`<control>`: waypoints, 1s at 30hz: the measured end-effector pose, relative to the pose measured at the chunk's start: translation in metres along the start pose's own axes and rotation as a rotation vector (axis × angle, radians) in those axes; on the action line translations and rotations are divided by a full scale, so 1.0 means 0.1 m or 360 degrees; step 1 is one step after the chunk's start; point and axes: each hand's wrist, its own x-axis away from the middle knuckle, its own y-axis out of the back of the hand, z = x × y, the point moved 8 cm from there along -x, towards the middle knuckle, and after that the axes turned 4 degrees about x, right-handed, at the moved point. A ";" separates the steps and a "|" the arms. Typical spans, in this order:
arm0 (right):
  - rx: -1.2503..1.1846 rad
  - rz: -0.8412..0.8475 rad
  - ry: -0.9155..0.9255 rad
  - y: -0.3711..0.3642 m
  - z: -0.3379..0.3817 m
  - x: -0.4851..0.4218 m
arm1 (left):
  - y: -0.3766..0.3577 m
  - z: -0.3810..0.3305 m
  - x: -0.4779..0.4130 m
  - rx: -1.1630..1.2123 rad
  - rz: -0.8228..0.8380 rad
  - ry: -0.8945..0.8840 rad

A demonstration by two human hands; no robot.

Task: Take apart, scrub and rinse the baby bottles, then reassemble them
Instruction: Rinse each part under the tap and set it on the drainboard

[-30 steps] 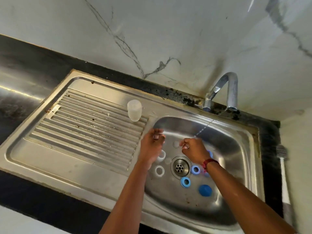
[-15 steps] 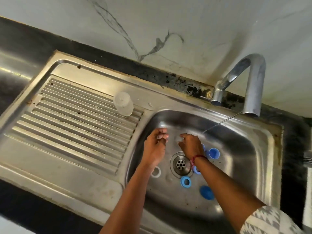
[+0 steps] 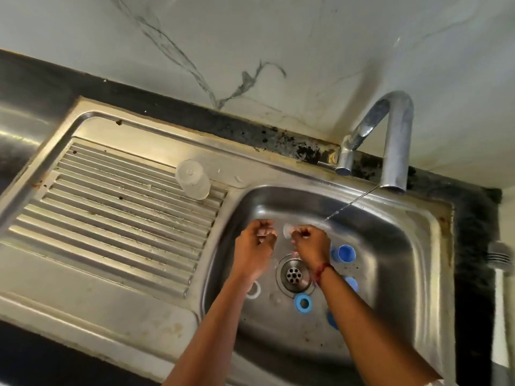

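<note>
Head view: right hand still pinches clear teat over sink; left hand stays curled, contents unclear.

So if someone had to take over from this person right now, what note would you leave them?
Left hand: fingers curled over the sink; unclear whether it holds anything.
Right hand: pinches a small clear part near the tap's thin stream.
Things: a clear container stands on the draining board; a blue ring, a blue cap and a white ring lie loose in the sink.
Done: bottles are apart.
Left: rinse loose parts, reassemble.
</note>
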 end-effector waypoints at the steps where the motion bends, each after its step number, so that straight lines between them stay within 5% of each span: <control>1: -0.0336 0.0036 -0.0145 0.05 -0.01 0.04 | -0.05 -0.04 -0.02 -0.0063 0.0003 -0.0017; 5: -0.1215 0.0165 -0.0226 0.37 0.22 0.24 | -0.43 -0.17 -0.09 -0.0077 0.0177 0.0112; 10: -0.1363 0.0370 -0.0086 0.58 0.38 0.33 | -0.83 -0.43 -0.09 0.0160 0.0384 0.0087; 14: -0.1187 0.0283 0.0057 0.73 0.45 0.33 | -0.92 -0.51 -0.09 0.0154 0.0382 0.0000; 20: -0.0303 -0.0037 0.0387 0.90 0.67 0.32 | -0.84 -0.66 -0.02 0.0507 0.0365 0.0059; 30: 0.0247 -0.0222 0.0664 0.85 0.83 0.33 | -0.65 -0.60 -0.07 0.0679 0.0161 0.0186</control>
